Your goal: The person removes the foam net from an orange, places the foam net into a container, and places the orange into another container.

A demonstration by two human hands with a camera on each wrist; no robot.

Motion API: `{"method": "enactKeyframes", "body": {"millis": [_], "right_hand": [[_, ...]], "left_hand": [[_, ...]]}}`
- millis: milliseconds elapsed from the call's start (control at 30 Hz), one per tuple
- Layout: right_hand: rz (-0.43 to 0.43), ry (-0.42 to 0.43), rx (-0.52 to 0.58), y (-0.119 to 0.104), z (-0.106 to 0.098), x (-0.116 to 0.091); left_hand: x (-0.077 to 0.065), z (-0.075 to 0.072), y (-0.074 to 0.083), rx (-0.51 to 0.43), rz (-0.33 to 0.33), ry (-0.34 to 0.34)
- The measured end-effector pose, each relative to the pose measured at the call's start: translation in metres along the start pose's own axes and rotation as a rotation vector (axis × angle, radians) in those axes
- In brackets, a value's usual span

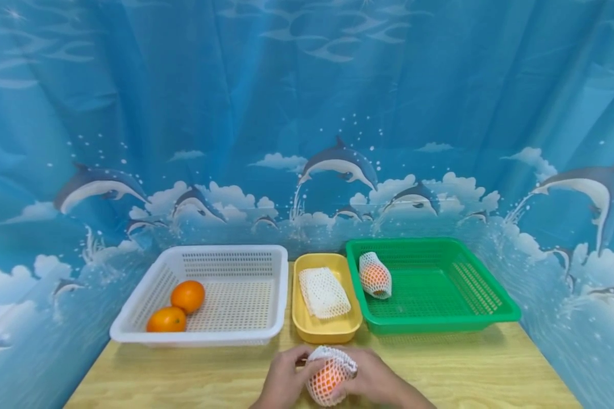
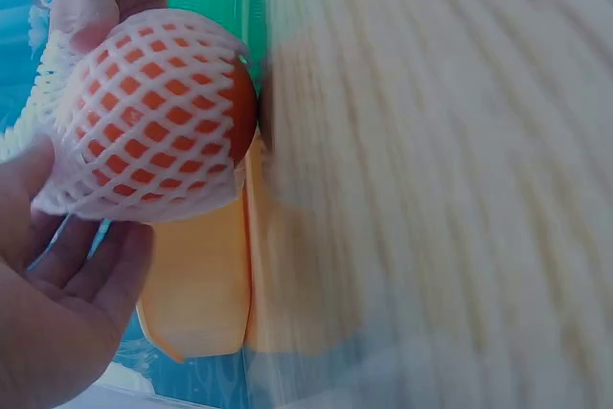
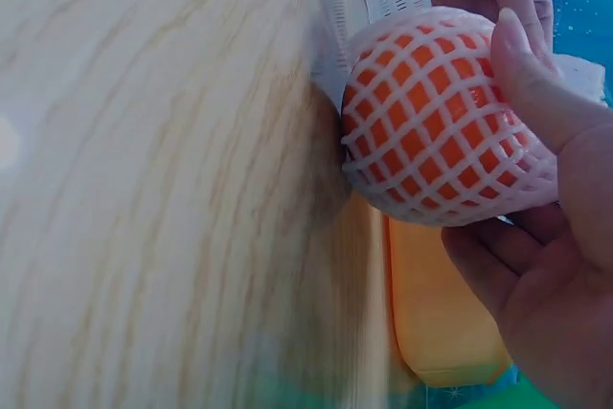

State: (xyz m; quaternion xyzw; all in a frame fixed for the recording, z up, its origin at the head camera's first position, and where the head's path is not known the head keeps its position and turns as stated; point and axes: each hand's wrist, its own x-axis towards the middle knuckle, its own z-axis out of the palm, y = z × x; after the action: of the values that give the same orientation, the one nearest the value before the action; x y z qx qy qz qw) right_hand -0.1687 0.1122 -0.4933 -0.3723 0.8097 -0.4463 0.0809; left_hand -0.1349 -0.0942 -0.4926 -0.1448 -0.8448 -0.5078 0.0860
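An orange (image 1: 329, 382) inside a white foam net (image 2: 158, 131) is between both hands at the near edge of the table. My left hand (image 1: 282, 376) pinches the net's edge, its thumb on the near side and the fingers behind. My right hand (image 1: 370, 378) grips the netted orange from the other side, with the thumb (image 3: 522, 64) lying over the mesh and the fingers curled underneath. The mesh covers most of the fruit; in the left wrist view a strip of bare peel shows by the tabletop. The fruit's underside sits at or just above the wood.
A white basket (image 1: 275, 335) at left holds two bare oranges (image 1: 187, 296). Flat foam nets (image 1: 324, 292) lie in the yellow tray (image 1: 327, 336) in the middle. The green basket (image 1: 440, 325) at right has one netted orange (image 1: 375, 276). Behind hangs a dolphin-print curtain (image 1: 266, 113).
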Motion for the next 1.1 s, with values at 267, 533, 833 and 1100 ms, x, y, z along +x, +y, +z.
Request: {"method": "enactKeyframes", "body": {"millis": [267, 533, 833, 1100], "right_hand": [[-0.178, 0.156, -0.075, 0.0028, 0.0001, 0.0013], [-0.405, 0.338, -0.209, 0.0018, 0.0029, 0.0051], [0.032, 0.117, -0.108, -0.0053, -0.0024, 0.0019], [0.05, -0.03, -0.147, -0.0051, 0.0003, -0.0021]], "left_hand": [[-0.0012, 0.0028, -0.0039, 0.025, 0.041, -0.132], [-0.0026, 0.0001, -0.0031, 0.076, 0.121, -0.176], [-0.0033, -0.0005, -0.0039, 0.044, 0.126, -0.073], [-0.0033, -0.0009, 0.0016, 0.069, -0.011, 0.049]]}}
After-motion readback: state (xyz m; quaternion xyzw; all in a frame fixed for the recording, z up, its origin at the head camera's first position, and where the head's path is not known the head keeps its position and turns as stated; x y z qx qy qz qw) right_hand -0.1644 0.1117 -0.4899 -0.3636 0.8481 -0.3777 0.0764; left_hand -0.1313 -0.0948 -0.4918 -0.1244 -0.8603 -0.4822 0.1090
